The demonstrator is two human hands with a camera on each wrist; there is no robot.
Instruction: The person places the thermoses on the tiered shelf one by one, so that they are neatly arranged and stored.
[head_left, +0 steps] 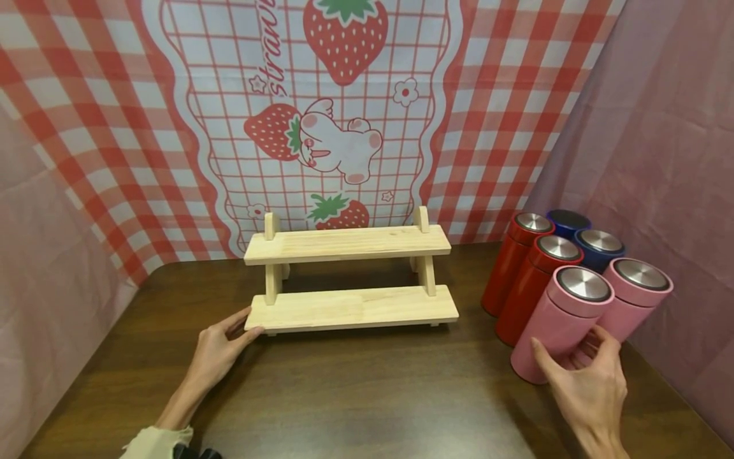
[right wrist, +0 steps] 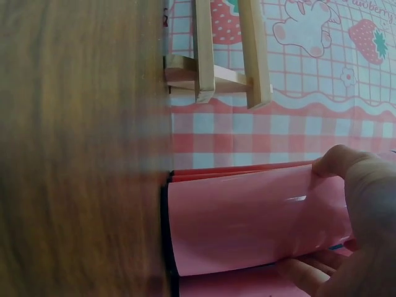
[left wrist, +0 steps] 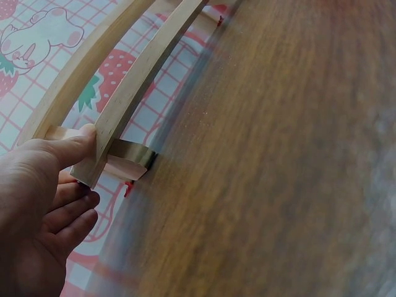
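A two-tier wooden display stand (head_left: 355, 308) stands on the table near the back curtain. My left hand (head_left: 213, 352) grips the left end of its lower board; in the left wrist view the thumb (left wrist: 80, 143) lies on top and fingers curl beneath the edge. At the right, my right hand (head_left: 595, 390) holds the nearer pink vacuum flask (head_left: 552, 326), thumb on one side and fingers round the other. Its base is at the tabletop in the right wrist view. A second pink flask (head_left: 636, 287) stands right beside it, partly hidden.
Behind the pink flasks stand two red flasks (head_left: 518, 299) and two blue ones (head_left: 599, 245), all packed close together. A red checked strawberry curtain (head_left: 487, 127) hangs at the back, and pink cloth (head_left: 648, 159) closes the right side. The brown table (head_left: 355, 395) lies beneath everything.
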